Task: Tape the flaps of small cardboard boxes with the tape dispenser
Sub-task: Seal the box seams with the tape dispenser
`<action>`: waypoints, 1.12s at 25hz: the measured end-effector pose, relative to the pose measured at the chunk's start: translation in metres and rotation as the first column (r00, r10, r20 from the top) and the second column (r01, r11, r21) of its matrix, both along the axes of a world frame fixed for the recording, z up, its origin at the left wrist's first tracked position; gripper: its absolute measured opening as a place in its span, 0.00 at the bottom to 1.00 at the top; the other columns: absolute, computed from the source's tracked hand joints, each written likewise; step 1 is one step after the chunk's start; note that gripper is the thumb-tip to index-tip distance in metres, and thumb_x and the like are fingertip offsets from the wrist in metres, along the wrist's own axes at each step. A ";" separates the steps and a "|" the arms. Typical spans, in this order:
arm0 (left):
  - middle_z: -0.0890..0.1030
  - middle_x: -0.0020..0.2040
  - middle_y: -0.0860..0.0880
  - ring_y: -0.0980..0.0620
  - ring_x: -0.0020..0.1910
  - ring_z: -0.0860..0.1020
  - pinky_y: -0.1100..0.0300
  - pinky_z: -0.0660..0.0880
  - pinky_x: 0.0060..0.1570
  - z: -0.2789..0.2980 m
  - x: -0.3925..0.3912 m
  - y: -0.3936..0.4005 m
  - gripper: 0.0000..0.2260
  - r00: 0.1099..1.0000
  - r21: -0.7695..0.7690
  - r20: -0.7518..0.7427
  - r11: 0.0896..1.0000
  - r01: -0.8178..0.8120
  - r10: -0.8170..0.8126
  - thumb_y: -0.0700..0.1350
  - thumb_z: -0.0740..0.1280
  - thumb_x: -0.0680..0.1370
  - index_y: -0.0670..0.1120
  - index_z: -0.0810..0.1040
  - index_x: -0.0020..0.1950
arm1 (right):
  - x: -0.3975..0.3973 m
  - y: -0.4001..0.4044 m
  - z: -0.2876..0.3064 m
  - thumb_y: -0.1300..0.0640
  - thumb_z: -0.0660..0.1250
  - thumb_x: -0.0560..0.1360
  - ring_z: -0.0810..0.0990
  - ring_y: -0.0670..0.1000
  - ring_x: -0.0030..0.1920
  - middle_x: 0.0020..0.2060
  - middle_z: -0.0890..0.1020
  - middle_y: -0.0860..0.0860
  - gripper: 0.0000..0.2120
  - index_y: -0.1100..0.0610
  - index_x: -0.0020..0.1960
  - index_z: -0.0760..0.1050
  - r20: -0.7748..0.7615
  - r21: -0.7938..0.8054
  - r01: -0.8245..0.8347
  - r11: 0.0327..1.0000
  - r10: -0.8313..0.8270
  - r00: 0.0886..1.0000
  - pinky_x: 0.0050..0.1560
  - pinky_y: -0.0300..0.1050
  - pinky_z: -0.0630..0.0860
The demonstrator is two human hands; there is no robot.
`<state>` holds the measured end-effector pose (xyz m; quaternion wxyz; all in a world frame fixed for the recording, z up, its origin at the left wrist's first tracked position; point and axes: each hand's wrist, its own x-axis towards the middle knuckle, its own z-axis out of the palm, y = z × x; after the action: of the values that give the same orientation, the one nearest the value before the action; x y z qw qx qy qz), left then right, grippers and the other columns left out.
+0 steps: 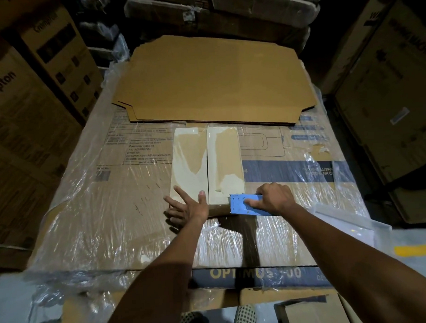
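A small cardboard box (207, 161) stands on a big plastic-wrapped carton, its two pale top flaps closed with a seam running away from me. My left hand (189, 205) presses flat on the near end of the left flap, fingers spread. My right hand (273, 198) grips a blue tape dispenser (242, 205), whose front edge sits at the near right corner of the box. No tape strip is visible across the seam.
A stack of flat cardboard sheets (214, 79) lies behind the box. The wrapped carton (112, 213) serves as the work surface. Tall printed cartons stand at the left (35, 95) and right (386, 95). Another small box (309, 312) sits low at the front right.
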<state>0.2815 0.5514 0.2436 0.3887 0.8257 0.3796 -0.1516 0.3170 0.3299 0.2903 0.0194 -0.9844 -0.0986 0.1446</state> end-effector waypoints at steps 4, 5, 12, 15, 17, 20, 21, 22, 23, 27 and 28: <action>0.23 0.74 0.46 0.36 0.76 0.35 0.35 0.40 0.73 -0.005 0.001 -0.002 0.37 0.999 0.006 -0.030 1.000 0.017 -0.017 0.67 0.49 0.79 0.58 0.27 0.75 | -0.003 -0.029 -0.001 0.28 0.61 0.70 0.75 0.49 0.37 0.33 0.76 0.46 0.27 0.51 0.45 0.82 -0.002 0.098 0.005 0.995 -0.005 1.000 0.37 0.42 0.68; 0.22 0.73 0.46 0.36 0.76 0.35 0.34 0.39 0.72 -0.003 0.001 -0.002 0.37 0.999 0.001 -0.036 1.000 0.022 -0.022 0.67 0.49 0.79 0.58 0.26 0.74 | -0.006 -0.042 -0.001 0.28 0.61 0.70 0.75 0.49 0.38 0.34 0.76 0.46 0.28 0.51 0.45 0.82 0.006 0.091 0.020 0.996 -0.020 1.000 0.37 0.42 0.68; 0.23 0.74 0.45 0.34 0.76 0.39 0.34 0.43 0.72 0.001 -0.002 -0.005 0.38 0.998 0.016 -0.049 0.999 0.037 -0.036 0.68 0.49 0.79 0.58 0.26 0.74 | -0.004 -0.073 -0.001 0.25 0.58 0.69 0.77 0.50 0.42 0.43 0.82 0.49 0.32 0.51 0.51 0.81 0.006 -0.018 0.103 0.994 -0.103 0.995 0.42 0.43 0.71; 0.23 0.73 0.45 0.34 0.76 0.40 0.34 0.44 0.72 0.000 -0.001 -0.002 0.38 0.996 0.024 -0.066 0.998 0.055 -0.053 0.68 0.50 0.78 0.58 0.26 0.74 | -0.002 -0.062 -0.006 0.26 0.58 0.70 0.76 0.50 0.43 0.46 0.82 0.50 0.32 0.52 0.54 0.80 0.009 -0.058 0.121 0.991 -0.121 0.993 0.43 0.43 0.69; 0.23 0.73 0.46 0.34 0.76 0.41 0.34 0.44 0.72 -0.001 0.000 -0.003 0.38 0.997 0.029 -0.064 0.998 0.052 -0.050 0.69 0.50 0.78 0.59 0.26 0.74 | -0.001 -0.053 -0.006 0.28 0.57 0.72 0.77 0.51 0.43 0.45 0.82 0.50 0.31 0.53 0.53 0.79 0.029 -0.116 0.105 0.988 -0.102 0.994 0.44 0.44 0.70; 0.23 0.74 0.46 0.34 0.76 0.41 0.34 0.44 0.72 -0.003 -0.002 -0.003 0.39 0.996 0.063 -0.066 0.996 0.058 -0.053 0.69 0.51 0.78 0.59 0.25 0.74 | -0.004 -0.027 -0.007 0.34 0.57 0.76 0.79 0.51 0.45 0.45 0.81 0.50 0.24 0.54 0.52 0.76 0.087 -0.181 0.067 0.981 -0.052 0.995 0.44 0.45 0.68; 0.23 0.74 0.46 0.34 0.76 0.42 0.35 0.44 0.72 -0.004 -0.001 -0.002 0.39 0.997 0.060 -0.063 0.997 0.052 -0.048 0.69 0.51 0.77 0.59 0.25 0.74 | -0.004 -0.020 -0.008 0.39 0.58 0.78 0.78 0.51 0.43 0.43 0.80 0.50 0.19 0.54 0.52 0.76 0.098 -0.200 0.065 0.978 -0.046 0.994 0.43 0.44 0.67; 0.23 0.74 0.46 0.34 0.76 0.42 0.35 0.45 0.72 -0.003 -0.001 -0.002 0.39 0.997 0.056 -0.065 0.997 0.045 -0.042 0.69 0.51 0.77 0.59 0.25 0.74 | -0.004 -0.017 -0.010 0.44 0.59 0.79 0.78 0.50 0.43 0.42 0.79 0.49 0.16 0.55 0.52 0.77 0.094 -0.224 0.084 0.971 -0.064 0.994 0.44 0.44 0.68; 0.23 0.74 0.46 0.34 0.76 0.42 0.36 0.45 0.72 -0.002 -0.001 -0.002 0.40 0.997 0.057 -0.073 0.997 0.042 -0.038 0.70 0.51 0.77 0.59 0.25 0.74 | -0.004 -0.019 -0.013 0.47 0.59 0.79 0.79 0.50 0.43 0.41 0.79 0.49 0.13 0.54 0.52 0.78 0.074 -0.248 0.112 0.962 -0.097 0.993 0.46 0.43 0.70; 0.25 0.75 0.44 0.32 0.76 0.39 0.38 0.42 0.73 -0.003 0.003 0.001 0.42 0.992 0.081 -0.112 0.994 0.074 -0.065 0.71 0.51 0.76 0.58 0.25 0.74 | -0.007 -0.037 -0.050 0.42 0.60 0.79 0.79 0.49 0.41 0.39 0.79 0.49 0.15 0.53 0.50 0.77 -0.079 -0.136 0.355 0.925 -0.367 0.927 0.48 0.44 0.75; 0.27 0.76 0.43 0.32 0.76 0.38 0.38 0.41 0.73 -0.002 0.004 0.002 0.43 0.991 0.089 -0.113 0.993 0.082 -0.072 0.72 0.52 0.75 0.57 0.27 0.75 | -0.007 -0.037 -0.059 0.42 0.61 0.78 0.80 0.50 0.42 0.40 0.80 0.50 0.16 0.54 0.51 0.76 -0.118 -0.085 0.389 0.917 -0.397 0.910 0.49 0.45 0.76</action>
<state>0.2854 0.5538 0.2414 0.3222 0.8475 0.3748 -0.1935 0.3095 0.2931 0.2312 0.0251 -0.9724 0.1072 0.2058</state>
